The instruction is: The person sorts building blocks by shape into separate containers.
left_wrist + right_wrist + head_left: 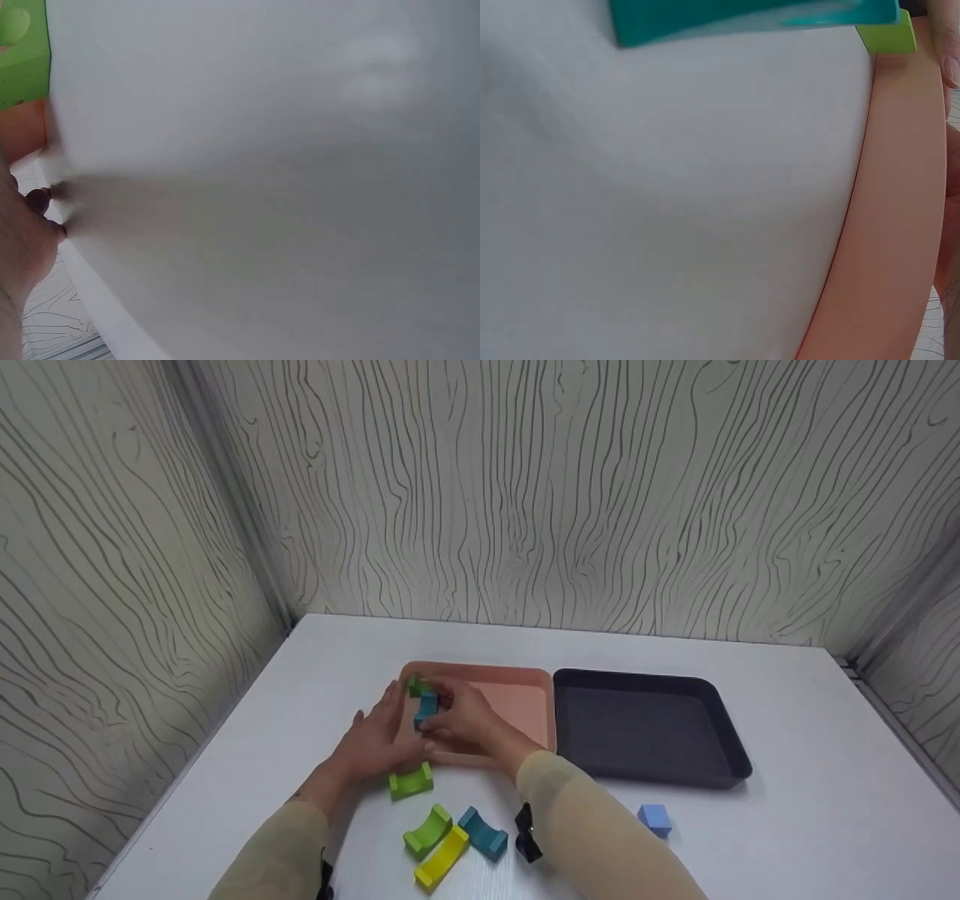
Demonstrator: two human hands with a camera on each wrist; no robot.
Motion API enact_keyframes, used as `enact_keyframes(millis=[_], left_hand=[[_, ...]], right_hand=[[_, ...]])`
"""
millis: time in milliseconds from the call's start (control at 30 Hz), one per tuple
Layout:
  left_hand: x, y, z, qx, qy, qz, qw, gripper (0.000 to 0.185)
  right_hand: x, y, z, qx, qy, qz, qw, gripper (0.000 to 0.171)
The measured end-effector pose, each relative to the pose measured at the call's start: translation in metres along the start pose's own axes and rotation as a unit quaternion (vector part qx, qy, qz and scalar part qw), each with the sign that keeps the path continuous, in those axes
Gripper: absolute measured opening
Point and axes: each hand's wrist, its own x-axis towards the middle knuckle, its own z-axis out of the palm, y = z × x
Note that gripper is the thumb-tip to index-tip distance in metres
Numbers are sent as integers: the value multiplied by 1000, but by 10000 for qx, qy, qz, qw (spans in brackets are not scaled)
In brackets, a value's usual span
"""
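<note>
My right hand (pixel 466 716) pinches a teal curved block (pixel 426 709) between thumb and fingers, over the left part of the pink tray (pixel 521 701). A green block (pixel 417 685) sits in that tray's far left corner, just beyond the teal one. Along the tray's left side lies my left hand (pixel 375 742), its fingers extended by the rim and its thumb at the front left corner. Just in front of this thumb, a light green curved block (pixel 411 784) rests on the table. The left wrist view catches only part of the left hand (pixel 22 244).
Near the front lie another light green curved block (pixel 427 834), a yellow one (pixel 442 859) and a second teal one (pixel 484 834), close together. A dark tray (pixel 637 727) adjoins the pink tray on the right. A blue block (pixel 655 819) stands before it. Patterned walls (pixel 510 495) enclose the table.
</note>
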Motion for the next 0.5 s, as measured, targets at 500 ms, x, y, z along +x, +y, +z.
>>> enact_keyframes(millis=[500], left_hand=[[-2, 4, -1, -193, 37, -124, 9997, 118]], right_hand=[[-6, -1, -4, 190, -19, -214, 9996, 83]])
